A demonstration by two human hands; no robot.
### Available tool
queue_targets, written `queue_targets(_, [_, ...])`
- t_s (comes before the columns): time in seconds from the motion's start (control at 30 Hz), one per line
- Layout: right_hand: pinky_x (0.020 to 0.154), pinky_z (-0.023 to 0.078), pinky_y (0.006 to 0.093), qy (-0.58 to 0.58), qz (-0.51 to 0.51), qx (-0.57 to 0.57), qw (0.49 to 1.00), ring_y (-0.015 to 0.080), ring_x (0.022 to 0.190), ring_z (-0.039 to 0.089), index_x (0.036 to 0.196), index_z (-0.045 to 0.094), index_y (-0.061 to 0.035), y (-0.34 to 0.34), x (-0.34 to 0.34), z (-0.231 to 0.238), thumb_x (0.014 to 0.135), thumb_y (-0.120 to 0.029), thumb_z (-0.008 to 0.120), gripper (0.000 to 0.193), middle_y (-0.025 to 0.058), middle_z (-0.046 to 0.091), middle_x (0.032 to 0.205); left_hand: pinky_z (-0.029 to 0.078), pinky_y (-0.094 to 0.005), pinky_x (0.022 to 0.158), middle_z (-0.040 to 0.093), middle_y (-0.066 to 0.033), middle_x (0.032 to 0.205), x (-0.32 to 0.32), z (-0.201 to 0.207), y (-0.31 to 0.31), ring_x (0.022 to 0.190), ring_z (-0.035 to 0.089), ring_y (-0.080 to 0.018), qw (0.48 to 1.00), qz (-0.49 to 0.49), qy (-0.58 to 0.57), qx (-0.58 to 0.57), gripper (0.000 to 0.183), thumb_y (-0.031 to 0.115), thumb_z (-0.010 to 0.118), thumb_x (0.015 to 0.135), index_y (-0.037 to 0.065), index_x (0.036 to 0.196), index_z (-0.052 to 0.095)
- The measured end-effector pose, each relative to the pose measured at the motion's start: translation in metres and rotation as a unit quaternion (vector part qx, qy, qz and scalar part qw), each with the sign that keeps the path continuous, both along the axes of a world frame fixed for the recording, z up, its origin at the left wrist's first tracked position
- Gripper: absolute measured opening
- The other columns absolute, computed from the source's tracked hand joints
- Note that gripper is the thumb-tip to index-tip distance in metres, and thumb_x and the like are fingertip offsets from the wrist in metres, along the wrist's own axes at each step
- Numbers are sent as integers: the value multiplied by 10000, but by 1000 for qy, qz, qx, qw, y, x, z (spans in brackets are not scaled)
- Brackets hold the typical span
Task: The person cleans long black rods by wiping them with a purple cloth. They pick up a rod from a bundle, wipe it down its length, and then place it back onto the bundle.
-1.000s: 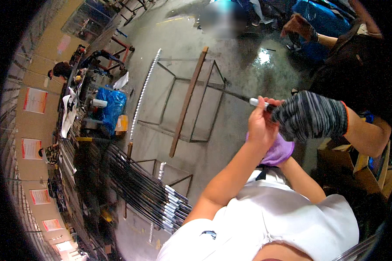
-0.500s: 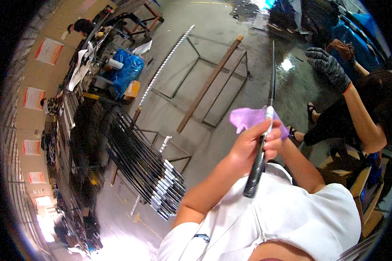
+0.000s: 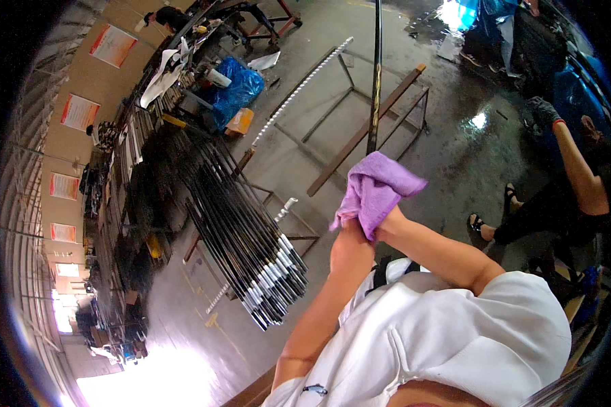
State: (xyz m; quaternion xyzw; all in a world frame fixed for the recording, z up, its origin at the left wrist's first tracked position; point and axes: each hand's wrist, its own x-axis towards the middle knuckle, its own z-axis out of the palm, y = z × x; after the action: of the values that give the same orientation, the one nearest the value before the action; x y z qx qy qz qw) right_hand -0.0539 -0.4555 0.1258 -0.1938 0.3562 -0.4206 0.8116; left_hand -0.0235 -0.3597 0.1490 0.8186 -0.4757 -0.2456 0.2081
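Observation:
A long black rod (image 3: pixel 376 88) with gold markings points away from me, upright in the picture. Its near end vanishes into a purple cloth (image 3: pixel 381 178) bunched around it. My left hand (image 3: pixel 352 234) is closed at that near end, its fingers hidden under the cloth. Close beside it, my right hand (image 3: pixel 390 221) grips the cloth around the rod, and its fingers are mostly covered too. The hands are together in front of my white shirt.
At left, many similar black rods with white sections (image 3: pixel 251 251) lie bundled on a rack. A metal frame with a brown bar (image 3: pixel 366 132) stands ahead on the floor. To the right, a co-worker's gloved hand (image 3: pixel 544 112) is near blue plastic. A blue bag (image 3: pixel 239 88) lies upper left.
The cloth has come up over the rod and now covers my hands. My hands have shifted left together, and the handle end that showed below is hidden. The co-worker's gloved hand has moved away.

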Motion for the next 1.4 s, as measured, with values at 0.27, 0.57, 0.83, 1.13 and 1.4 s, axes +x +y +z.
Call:
queue_targets(0.27, [302,231,281,-142,84,17,986,141,308,290,528,360,-156,-106,18,23,870,-376,471,422,-6,317,410,435,-495,550,572,-231,753,4,-39,158,629,559,-423,986,44,-114,111,440,444,489,836,10,898,454])
queue_targets(0.57, [386,271,285,-169,27,-87,981,139,479,413,632,421,-169,-274,7,96,887,-329,413,302,-14,416,552,440,-455,521,566,-190,597,-11,-122,363,566,580,-365,933,260,-138,207,379,389,623,710,20,686,540])
queue_targets(0.83, [378,265,270,-146,62,-148,976,118,403,335,667,426,-157,-293,-2,165,874,-410,406,327,-31,384,529,384,-372,454,474,-84,474,-33,-149,444,458,452,-143,897,266,85,342,341,287,639,690,-17,574,539])
queue_targets(1.13, [421,334,282,-290,262,-103,915,128,468,389,758,466,-160,-110,74,87,855,-339,446,204,-33,436,634,428,-372,545,531,-144,588,11,-69,193,566,538,-204,942,286,155,78,262,269,577,813,9,781,556])
queue_targets(1.4, [490,389,320,103,317,-456,825,204,548,465,685,510,-109,111,56,-43,671,-299,582,204,40,482,629,455,-391,659,602,-196,771,32,-82,114,764,600,-334,917,278,131,-255,239,109,574,752,23,964,503])
